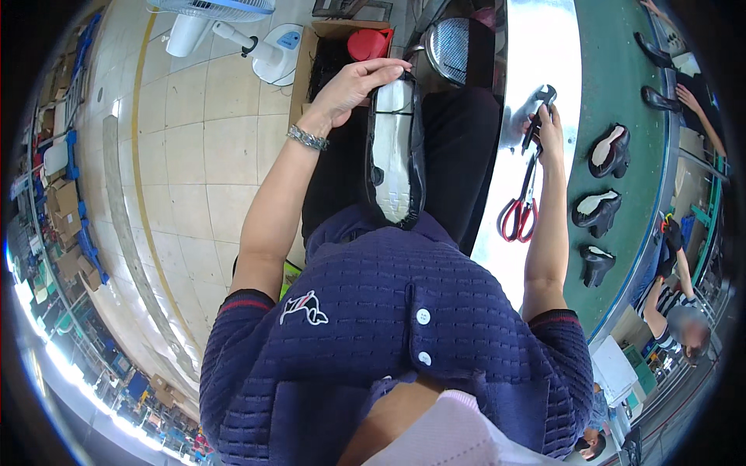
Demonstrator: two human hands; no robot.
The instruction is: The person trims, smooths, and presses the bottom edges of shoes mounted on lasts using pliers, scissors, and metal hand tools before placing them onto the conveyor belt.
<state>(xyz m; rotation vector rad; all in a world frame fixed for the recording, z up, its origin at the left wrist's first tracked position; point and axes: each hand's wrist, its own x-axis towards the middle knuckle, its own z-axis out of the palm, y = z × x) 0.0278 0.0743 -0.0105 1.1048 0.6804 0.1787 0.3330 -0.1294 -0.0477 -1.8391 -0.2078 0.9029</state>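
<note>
Head view: the left hand (353, 85) clasps the toe end of a black shoe with a white insole board (395, 151), which lies sole-up along the person's lap against the navy knitted shirt (388, 326). To the shoe's right, the right hand (549, 128) is closed around dark metal pincers (538, 113) on the shiny steel table (536, 54), just above red-handled scissors (522, 206). Farther right of the shoe, three similar black shoes (598, 206) sit on a green conveyor belt (622, 78).

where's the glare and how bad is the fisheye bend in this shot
Head view: strong glare whitens the shiny metal table edge beside the right hand; floor tile lines and the green belt curve toward the rim; corners are black; the shoe in the left hand stays sharp.
</note>
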